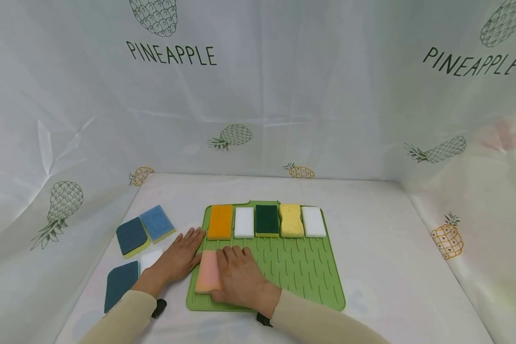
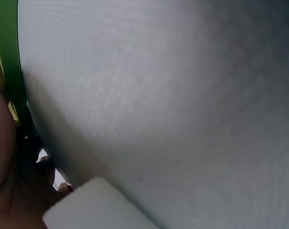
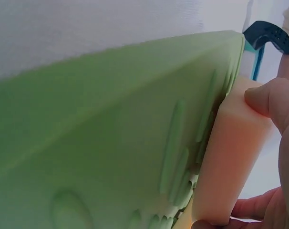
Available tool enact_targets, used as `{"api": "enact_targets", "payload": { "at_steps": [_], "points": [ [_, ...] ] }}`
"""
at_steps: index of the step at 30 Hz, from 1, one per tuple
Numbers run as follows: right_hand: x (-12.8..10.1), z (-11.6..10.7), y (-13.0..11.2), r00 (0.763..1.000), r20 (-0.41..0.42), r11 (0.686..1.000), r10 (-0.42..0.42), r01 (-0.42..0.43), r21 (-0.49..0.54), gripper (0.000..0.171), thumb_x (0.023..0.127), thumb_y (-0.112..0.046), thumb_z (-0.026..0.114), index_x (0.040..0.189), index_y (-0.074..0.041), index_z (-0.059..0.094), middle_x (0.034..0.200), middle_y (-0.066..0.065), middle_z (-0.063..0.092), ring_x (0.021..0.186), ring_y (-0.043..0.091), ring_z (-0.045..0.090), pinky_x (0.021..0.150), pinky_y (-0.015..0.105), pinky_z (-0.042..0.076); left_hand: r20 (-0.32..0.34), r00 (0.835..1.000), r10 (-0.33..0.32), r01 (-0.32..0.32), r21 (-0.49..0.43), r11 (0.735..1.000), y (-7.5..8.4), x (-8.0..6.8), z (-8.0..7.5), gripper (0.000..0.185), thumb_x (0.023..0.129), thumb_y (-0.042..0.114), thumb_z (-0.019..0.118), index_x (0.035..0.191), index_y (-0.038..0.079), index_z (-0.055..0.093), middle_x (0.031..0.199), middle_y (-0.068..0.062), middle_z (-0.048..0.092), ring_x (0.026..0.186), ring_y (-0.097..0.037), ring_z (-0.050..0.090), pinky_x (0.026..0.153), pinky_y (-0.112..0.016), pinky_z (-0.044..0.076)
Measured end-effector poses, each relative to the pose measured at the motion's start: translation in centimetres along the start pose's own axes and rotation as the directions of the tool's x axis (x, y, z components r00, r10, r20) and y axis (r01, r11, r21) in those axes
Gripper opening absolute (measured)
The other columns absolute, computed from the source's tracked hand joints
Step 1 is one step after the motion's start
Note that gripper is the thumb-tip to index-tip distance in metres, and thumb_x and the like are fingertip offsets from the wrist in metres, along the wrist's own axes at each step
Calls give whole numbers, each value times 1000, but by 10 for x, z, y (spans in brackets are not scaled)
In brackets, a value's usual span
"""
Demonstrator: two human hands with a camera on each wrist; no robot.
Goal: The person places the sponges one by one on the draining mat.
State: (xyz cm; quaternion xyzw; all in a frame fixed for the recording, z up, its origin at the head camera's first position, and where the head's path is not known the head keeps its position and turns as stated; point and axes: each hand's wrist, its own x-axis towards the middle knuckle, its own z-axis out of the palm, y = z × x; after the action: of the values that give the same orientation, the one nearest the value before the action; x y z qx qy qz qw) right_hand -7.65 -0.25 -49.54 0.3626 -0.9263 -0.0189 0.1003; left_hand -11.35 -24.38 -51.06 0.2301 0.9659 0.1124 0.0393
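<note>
A pink sponge (image 1: 208, 272) lies at the front left of the green ribbed mat (image 1: 301, 267). My right hand (image 1: 241, 279) grips it from the right; in the right wrist view the thumb (image 3: 266, 98) is at one end of the sponge and fingertips are at the other, close over the mat. With fingers extended, my left hand (image 1: 178, 258) rests at the mat's left edge. Under and beside the left wrist, a white sponge (image 1: 150, 258) is partly hidden; its pale corner (image 2: 97, 205) shows in the left wrist view.
Along the mat's back stand an orange sponge (image 1: 220, 222), a white one (image 1: 244, 222), a dark green one (image 1: 267, 220), a yellow one (image 1: 291, 220) and another white one (image 1: 313, 221). Left of the mat lie a blue sponge (image 1: 156, 223) and two dark teal ones (image 1: 131, 236).
</note>
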Motion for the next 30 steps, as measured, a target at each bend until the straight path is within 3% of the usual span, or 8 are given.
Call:
{"api": "enact_targets", "payload": {
  "at_steps": [17,26,30],
  "points": [
    [-1,6,-1,1000,-7,1000,0,0,2,94,86,-81,59,143,-7,53,127,6,64,109,21,60,83,35,50,17,1000,-4,4,6,1000,0,1,1,63,111,27,56,162,-4,36,168,-25,35,156,-46,32,124,-67,29],
    [-2,6,1,999,45,997,30,-34,73,98,86,-81,60,149,-6,49,134,7,62,115,21,60,87,37,51,25,1000,-8,9,-6,1000,-1,1,1,63,111,29,55,163,-3,35,168,-24,34,157,-46,31,125,-66,27],
    [-5,3,4,996,80,991,37,-47,124,106,86,-85,58,155,-6,43,144,9,59,124,23,59,93,41,51,31,999,-10,10,-13,1000,-1,1,1,63,112,29,54,163,-2,34,169,-24,34,157,-46,30,125,-67,26]
  ]
}}
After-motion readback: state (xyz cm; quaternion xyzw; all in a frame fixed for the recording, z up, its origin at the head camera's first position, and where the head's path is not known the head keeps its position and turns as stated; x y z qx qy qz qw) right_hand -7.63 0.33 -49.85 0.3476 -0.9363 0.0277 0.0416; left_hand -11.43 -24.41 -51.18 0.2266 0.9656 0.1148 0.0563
